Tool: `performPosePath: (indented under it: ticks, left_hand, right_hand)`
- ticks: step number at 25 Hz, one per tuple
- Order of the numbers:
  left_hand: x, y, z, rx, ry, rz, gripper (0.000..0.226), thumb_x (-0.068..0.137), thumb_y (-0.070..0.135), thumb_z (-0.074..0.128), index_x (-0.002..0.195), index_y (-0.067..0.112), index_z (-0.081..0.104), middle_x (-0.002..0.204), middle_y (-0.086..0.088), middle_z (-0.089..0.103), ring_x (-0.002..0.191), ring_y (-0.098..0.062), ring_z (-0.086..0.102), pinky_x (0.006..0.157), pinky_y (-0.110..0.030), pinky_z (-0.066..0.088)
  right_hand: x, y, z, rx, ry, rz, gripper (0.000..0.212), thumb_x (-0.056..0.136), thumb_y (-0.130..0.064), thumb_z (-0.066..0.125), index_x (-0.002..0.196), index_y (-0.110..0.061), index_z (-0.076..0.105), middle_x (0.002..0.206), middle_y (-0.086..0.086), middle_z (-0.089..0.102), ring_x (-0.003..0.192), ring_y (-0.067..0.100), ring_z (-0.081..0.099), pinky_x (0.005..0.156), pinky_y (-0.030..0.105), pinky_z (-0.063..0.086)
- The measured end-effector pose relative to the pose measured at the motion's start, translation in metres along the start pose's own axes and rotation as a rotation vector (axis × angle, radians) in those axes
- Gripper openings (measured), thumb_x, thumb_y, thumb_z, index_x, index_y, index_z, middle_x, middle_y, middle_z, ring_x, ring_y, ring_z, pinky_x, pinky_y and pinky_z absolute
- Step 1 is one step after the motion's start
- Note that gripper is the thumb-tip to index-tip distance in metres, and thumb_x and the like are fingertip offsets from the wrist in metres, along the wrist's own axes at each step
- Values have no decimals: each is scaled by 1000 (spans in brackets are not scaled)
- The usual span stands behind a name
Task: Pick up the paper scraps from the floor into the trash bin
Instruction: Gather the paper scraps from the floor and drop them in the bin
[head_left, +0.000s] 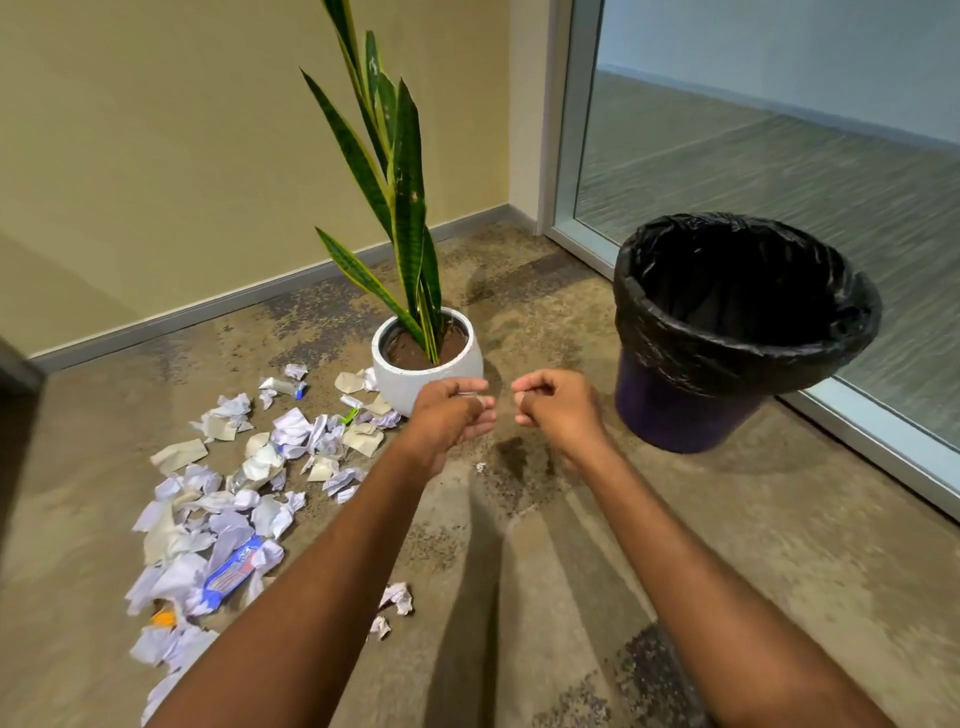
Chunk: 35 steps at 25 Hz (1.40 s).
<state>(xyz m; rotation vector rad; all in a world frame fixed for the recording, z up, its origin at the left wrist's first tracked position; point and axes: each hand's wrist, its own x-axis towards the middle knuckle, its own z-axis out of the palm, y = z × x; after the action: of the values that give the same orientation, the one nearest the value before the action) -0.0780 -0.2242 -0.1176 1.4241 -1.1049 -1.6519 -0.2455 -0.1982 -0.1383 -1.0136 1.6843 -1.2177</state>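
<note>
Several crumpled white and beige paper scraps (234, 493) lie scattered over the floor on the left, reaching up to the plant pot. Two small scraps (397, 597) lie apart near my left forearm, and a tiny bit (480, 466) sits below my hands. The trash bin (649, 322), dark with a black liner, stands at the right; no paper shows inside it. My left hand (452, 410) and my right hand (558, 410) hover side by side between the pot and the bin, fingers curled in, with nothing visible in either.
A snake plant in a white pot (426, 374) stands just behind my left hand. A blue wrapper (234, 571) and an orange bit (163, 618) lie among the scraps. A glass wall with a metal frame (883, 431) runs behind the bin, and a beige wall closes the back.
</note>
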Motion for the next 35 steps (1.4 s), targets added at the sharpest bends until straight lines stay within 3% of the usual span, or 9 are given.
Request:
performPosePath:
  ticks: [3, 5, 9, 14, 20, 23, 28, 31, 35]
  left_hand:
    - [-3, -34, -37, 73, 87, -92, 27, 94, -8, 65, 118, 5, 68, 110, -25, 76, 89, -28, 74, 90, -43, 65]
    - [-8, -49, -57, 89, 129, -131, 32, 94, -10, 62, 123, 1, 66, 103, -21, 75, 80, -24, 73, 78, -39, 66]
    - [-27, -66, -86, 113, 143, -163, 28, 97, -9, 60, 122, 2, 66, 105, -21, 74, 83, -25, 71, 62, -28, 64]
    - [-40, -82, -111, 96, 160, -190, 25, 98, -5, 65, 122, 3, 67, 115, -24, 74, 84, -20, 77, 66, -30, 64]
    - [-47, -87, -123, 79, 180, -194, 26, 98, -6, 65, 122, 3, 68, 109, -19, 76, 86, -21, 77, 78, -39, 66]
    - [-51, -85, -120, 75, 170, -174, 24, 96, -4, 67, 119, 6, 71, 119, -23, 74, 96, -28, 75, 90, -47, 63]
    - [-60, -81, -119, 27, 147, -142, 26, 96, -6, 66, 118, 5, 71, 117, -24, 75, 92, -28, 76, 99, -53, 60]
    - [-63, -78, -117, 1, 124, -137, 27, 96, -10, 63, 119, 2, 68, 114, -26, 74, 84, -25, 77, 91, -47, 64]
    - [-57, -66, -105, 32, 116, -124, 24, 97, -6, 66, 119, 4, 69, 116, -25, 75, 88, -27, 77, 80, -37, 66]
  right_hand:
    - [-7, 43, 38, -274, -133, -82, 20, 92, -1, 72, 91, -18, 82, 79, -4, 75, 74, 16, 71, 75, 28, 60]
    - [-9, 70, 53, -432, -204, -118, 20, 92, -2, 73, 96, -17, 85, 86, -4, 76, 80, 12, 68, 72, 21, 51]
    - [0, 104, 64, -667, -279, -176, 26, 86, -2, 68, 93, -25, 78, 94, -6, 77, 89, 18, 72, 82, 41, 63]
    - [-5, 118, 74, -960, -305, -494, 42, 87, 10, 64, 111, -21, 81, 117, -5, 71, 109, 18, 59, 86, 39, 59]
    - [-24, 129, 67, -1072, -249, -621, 36, 86, 13, 68, 76, -21, 68, 81, -9, 53, 83, 9, 53, 66, 28, 56]
    - [-24, 124, 62, -871, -259, -442, 41, 89, 16, 62, 79, -23, 72, 86, -11, 64, 81, 8, 63, 67, 34, 62]
    - [-18, 92, 38, -114, -153, 192, 22, 94, 5, 73, 94, -15, 81, 91, 5, 83, 83, 21, 79, 84, 52, 68]
    - [-14, 53, 19, 62, -126, 198, 19, 91, 9, 75, 101, -6, 81, 101, 14, 83, 92, 26, 82, 88, 40, 67]
    - [-14, -12, -10, 112, -42, 37, 24, 90, 12, 76, 98, -9, 84, 102, 6, 82, 95, 23, 81, 88, 35, 67]
